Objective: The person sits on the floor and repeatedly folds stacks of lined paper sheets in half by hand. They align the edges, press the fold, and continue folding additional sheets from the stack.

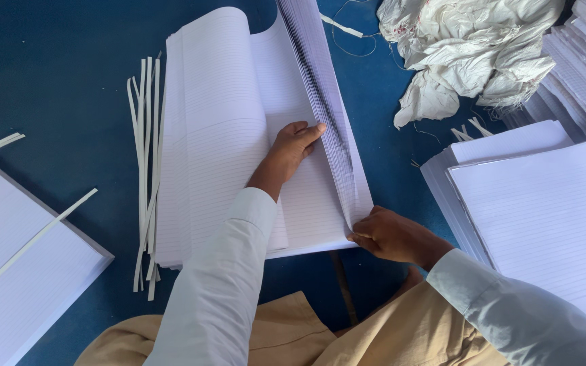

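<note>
The person sat over a blue counter (49,81) with a thick stack of ruled sheets (225,135) lying open in front of them. The left hand (293,146) lay flat on the sheets, fingers stretched out together and pressing into the crease where a fanned batch of pages (327,115) rose on edge. The right hand (391,234) was down at the near corner of that batch, fingers curled and pinching the lower edges of the sheets just beside the fold.

From where things lay, the work looked to be midway: a large share of the sheets lay folded over to the left in a rounded hump, while the fanned batch on the right was not yet laid down or squared. How many sheets remained to turn I could not tell.

Beside the stack on its left lay a loose bundle of thin paper strips (145,169), seemingly trimmings. Another flat pile of ruled paper (15,264) sat at the near left with a strip across it. To the right, well apart from the hands, more ruled piles (544,203) were stacked, one overlapping another, and beyond them a crumpled white sack (469,54) lay on the counter with loose threads around it. Tan cloth (293,339) covered the person's lap below the sleeves.
</note>
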